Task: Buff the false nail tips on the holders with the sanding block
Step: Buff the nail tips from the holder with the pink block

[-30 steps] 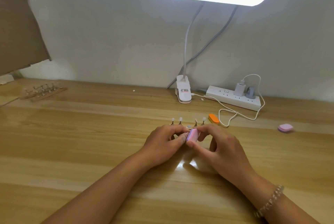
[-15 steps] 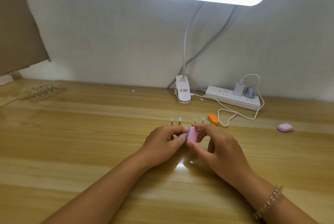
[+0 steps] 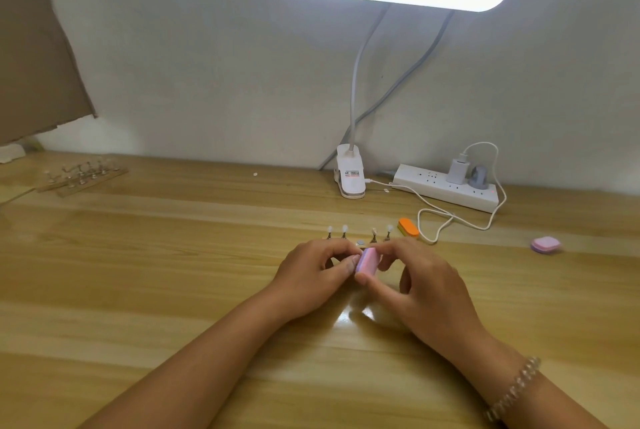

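Head cam: 4 nail tips (image 3: 358, 231), 3 sanding blocks (image 3: 367, 260).

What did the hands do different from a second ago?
Hardly anything. The right hand keeps its grip on the pink sanding block, which has turned slightly more upright against the left hand. The four nail tips on holders, the orange block and the other pink block stayed put.

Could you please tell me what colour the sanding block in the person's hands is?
Pink with a lilac layer, in the head view: sanding block.
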